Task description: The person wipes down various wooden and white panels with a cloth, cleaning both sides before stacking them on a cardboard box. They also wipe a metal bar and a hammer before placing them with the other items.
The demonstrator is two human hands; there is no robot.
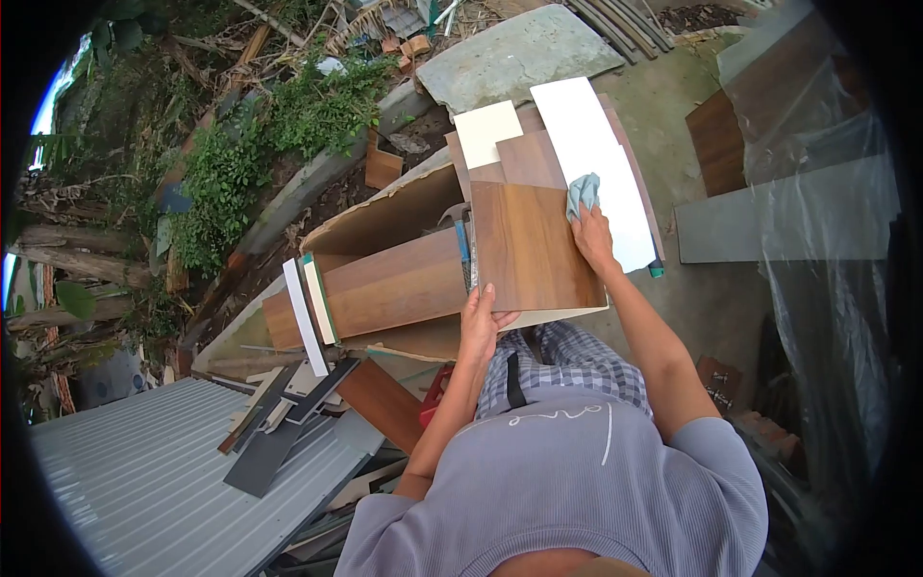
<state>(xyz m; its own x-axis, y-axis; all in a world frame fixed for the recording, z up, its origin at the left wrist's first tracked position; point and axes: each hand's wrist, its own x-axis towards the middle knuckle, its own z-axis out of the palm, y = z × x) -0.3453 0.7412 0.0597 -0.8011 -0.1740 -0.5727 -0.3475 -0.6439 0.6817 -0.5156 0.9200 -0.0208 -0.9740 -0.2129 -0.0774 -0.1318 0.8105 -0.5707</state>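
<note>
Cloth [582, 193] bunched under right hand [593, 236] fingers on wood panel [529, 248]; left hand [479, 322] fingers grip panel's near edge

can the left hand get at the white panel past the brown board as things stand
Probably yes, with a stretch. The left hand grips the near edge of the brown board; the white panel lies beyond it. Only the right hand, pressing a blue cloth, sits along that path.
</note>
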